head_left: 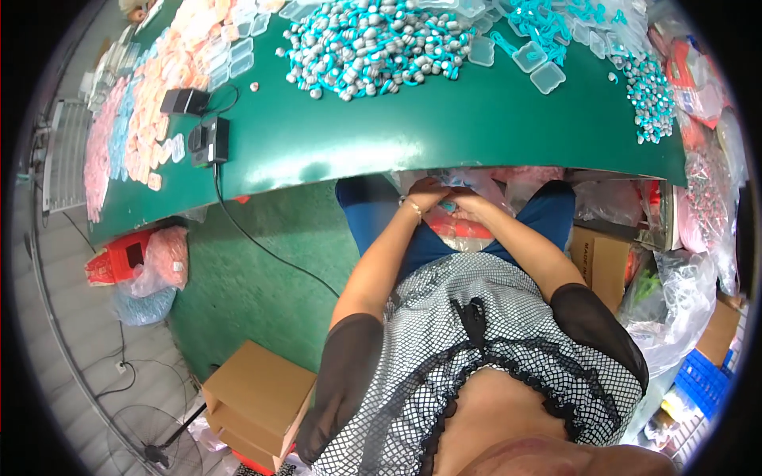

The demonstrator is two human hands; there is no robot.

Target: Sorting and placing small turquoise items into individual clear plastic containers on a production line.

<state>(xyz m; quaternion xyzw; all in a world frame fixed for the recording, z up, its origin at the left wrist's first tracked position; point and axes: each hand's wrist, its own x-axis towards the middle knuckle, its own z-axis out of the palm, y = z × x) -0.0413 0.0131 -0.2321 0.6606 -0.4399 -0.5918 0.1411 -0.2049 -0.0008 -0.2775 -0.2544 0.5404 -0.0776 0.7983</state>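
I see a small teal piece (449, 205) pinched between both hands, just under the near edge of the green tabletop (444, 135), over my lap. It sits above a clear plastic bag (468, 230) with red and pink showing through it, lying on my blue trousers. My left hand (427, 193) is curled, knuckles up, its fingers closed on the left side of the piece; a thin bracelet (414, 208) rings that wrist. My right hand (470, 203) meets it from the other side, fingers bent and closed on the same piece, though how firmly I cannot tell, since it is mostly hidden. Both forearms come up from the lower part of the view, elbows out, and converge at the tabletop's near edge.

On the tabletop, toward its far edge, lies a big heap of grey and teal pieces (373, 44). Right of it are loose teal loops (548, 20) and small clear plastic boxes (540, 67), and a smaller pile of the grey and teal pieces (651, 99) lies near the right edge. Along the left edge run rows of pink and pale blue packets (143, 119). Two black devices (198, 123) sit near them, a black cable (262, 246) dropping off the near edge. On the floor to my left stands a cardboard box (258, 401).
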